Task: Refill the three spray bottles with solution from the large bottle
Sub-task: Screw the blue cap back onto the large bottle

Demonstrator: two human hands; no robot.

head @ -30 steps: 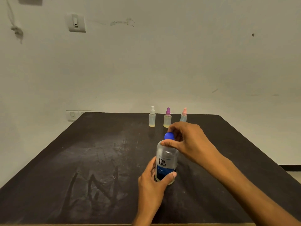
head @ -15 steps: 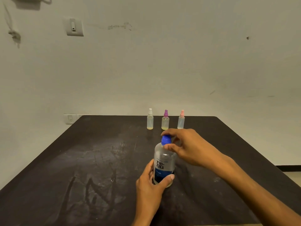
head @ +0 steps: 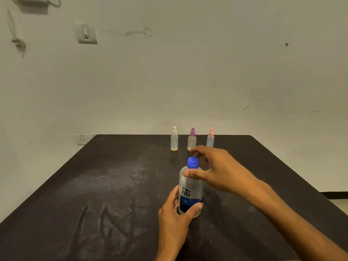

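Observation:
The large clear bottle [head: 188, 192] with a blue label stands upright on the dark table [head: 105, 185], its blue cap [head: 192, 162] on. My left hand [head: 174, 218] wraps the bottle's lower body from the near side. My right hand [head: 221, 171] hovers at the cap with fingers spread: the thumb lies across the bottle's shoulder, the other fingers curl behind the cap without closing on it. Three small spray bottles stand in a row at the far edge: white-topped [head: 174, 141], purple-topped [head: 192, 141], pink-topped [head: 210, 140], each holding a little yellowish liquid.
The table top is scuffed and dusty, with its far edge against a pale wall. A light switch [head: 86, 33] sits high on the wall, and a socket plate [head: 82, 138] sits just left of the table's far corner.
My right hand was pinched on the blue cap; its fingers have now spread and loosened around it. The left hand keeps the same hold on the bottle.

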